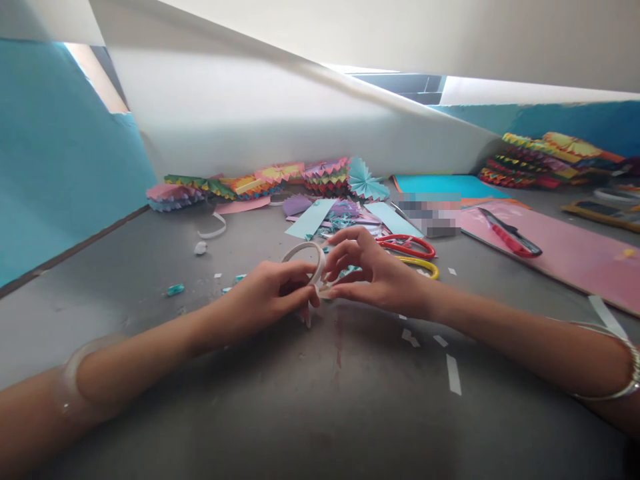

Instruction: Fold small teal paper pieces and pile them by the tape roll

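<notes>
A narrow white roll of tape [320,261] stands on its side over the grey table, pinched near its lower edge by the thumb and fingers of my left hand [280,287]. Facing it from the right, my right hand [367,270] has its fingers curved and its thumb at a pale loose end of tape [326,293]; the exact grip is partly hidden. Just beyond my right hand lie scissors with a red handle loop [410,245] and a yellow handle loop [423,267]. Teal paper scraps [350,270] show behind the fingers.
Folded paper rosettes [270,180] line the back, with another pile [545,160] at the far right. A red and black box cutter [510,233] lies on pink sheets [565,247]. Light blue strips [313,219], a blue sheet [445,184] and white scraps [453,375] lie about.
</notes>
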`<state>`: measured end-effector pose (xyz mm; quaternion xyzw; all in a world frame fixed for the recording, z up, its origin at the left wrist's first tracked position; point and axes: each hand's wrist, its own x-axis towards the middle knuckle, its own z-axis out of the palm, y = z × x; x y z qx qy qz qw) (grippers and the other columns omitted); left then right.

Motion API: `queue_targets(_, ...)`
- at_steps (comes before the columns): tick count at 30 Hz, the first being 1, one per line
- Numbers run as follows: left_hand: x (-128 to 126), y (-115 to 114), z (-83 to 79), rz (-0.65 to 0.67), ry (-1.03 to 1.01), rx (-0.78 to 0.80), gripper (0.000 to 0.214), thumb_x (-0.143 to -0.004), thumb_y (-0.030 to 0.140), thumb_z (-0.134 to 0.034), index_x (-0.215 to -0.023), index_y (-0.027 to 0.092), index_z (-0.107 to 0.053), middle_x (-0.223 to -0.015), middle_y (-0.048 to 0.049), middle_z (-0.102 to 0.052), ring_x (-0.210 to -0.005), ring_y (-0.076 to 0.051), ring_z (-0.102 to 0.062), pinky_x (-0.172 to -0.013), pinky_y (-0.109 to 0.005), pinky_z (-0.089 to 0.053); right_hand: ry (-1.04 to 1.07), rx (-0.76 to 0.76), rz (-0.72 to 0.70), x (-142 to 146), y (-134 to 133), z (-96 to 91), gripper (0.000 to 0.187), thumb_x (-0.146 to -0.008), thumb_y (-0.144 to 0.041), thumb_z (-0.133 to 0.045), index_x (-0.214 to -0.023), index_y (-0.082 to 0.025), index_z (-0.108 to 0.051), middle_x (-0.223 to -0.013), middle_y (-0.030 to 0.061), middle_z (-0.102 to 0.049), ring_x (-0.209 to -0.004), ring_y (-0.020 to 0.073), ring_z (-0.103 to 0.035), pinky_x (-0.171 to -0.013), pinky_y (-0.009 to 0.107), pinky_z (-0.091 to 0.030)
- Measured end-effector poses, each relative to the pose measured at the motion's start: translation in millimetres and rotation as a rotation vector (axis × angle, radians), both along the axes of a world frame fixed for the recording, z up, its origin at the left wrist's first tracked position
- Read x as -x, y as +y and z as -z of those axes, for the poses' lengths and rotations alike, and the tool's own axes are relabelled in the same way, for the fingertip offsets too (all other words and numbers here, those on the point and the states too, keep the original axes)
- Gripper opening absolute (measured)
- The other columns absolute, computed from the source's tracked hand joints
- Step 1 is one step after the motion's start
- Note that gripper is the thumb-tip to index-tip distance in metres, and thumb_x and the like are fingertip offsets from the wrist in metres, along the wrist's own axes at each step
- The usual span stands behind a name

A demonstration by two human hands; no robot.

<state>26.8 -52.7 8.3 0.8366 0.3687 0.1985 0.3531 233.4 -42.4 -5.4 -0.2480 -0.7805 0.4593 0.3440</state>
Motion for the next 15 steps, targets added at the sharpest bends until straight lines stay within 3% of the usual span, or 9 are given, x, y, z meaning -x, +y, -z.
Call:
queue_targets(4, 1.0, -0.6, 4.2, 0.019, 0.009, 0.013, 0.018, -0.090, 0.029, -0.043, -0.096, 0.017, -0.055, -0.075, 0.0014, -0.063, -0.059, -0.009, -0.059, -0.060, -0.022, -0.045, -0.138, -0.087, -0.007, -2.5, -3.7, -5.8, 0.028, -0.086, -0.023, -0.052, -0.110, -0.022, -0.038, -0.101, 0.0035, -0.053, -0.096, 0.0133, -0.054, -0.084, 0.033, -0.047)
queue_targets(8, 1.5, -0.8, 6.9, 0.029, 0.116, -0.196, 0.019, -0.089, 0.027, -0.045, -0.103, 0.019, -0.055, -0.074, 0.0015, -0.060, -0.064, -0.011, -0.055, -0.059, -0.022, -0.042, -0.269, -0.288, 0.118, -1.6, -7.3, -9.0, 0.024, -0.087, -0.032, -0.051, -0.105, -0.018, -0.042, -0.095, 0.0046, -0.055, -0.087, 0.0142, -0.055, -0.077, 0.031, -0.047)
queue_targets(12, -0.9, -3.3, 7.5, 0.000, 0.193, -0.431, 0.015, -0.088, 0.020, -0.041, -0.092, 0.017, -0.055, -0.067, 0.0017, -0.058, -0.055, -0.011, -0.052, -0.054, -0.021, -0.038, -0.534, -0.812, 0.279, 4.7, -9.1, -8.7, 0.032, -0.087, -0.045, -0.046, -0.095, -0.014, -0.049, -0.088, 0.0073, -0.056, -0.081, 0.0189, -0.053, -0.067, 0.033, -0.043)
queue_targets(15, -4.1, -6.4, 8.4, -0.029, 0.249, -0.580, 0.013, -0.086, 0.019, -0.040, -0.082, 0.017, -0.052, -0.060, 0.0015, -0.055, -0.049, -0.012, -0.049, -0.048, -0.022, -0.034, -0.653, -1.165, 0.295, 7.8, -7.0, -7.2, 0.029, -0.092, -0.039, -0.038, -0.089, -0.015, -0.053, -0.085, 0.0079, -0.057, -0.080, 0.0209, -0.051, -0.063, 0.032, -0.039)
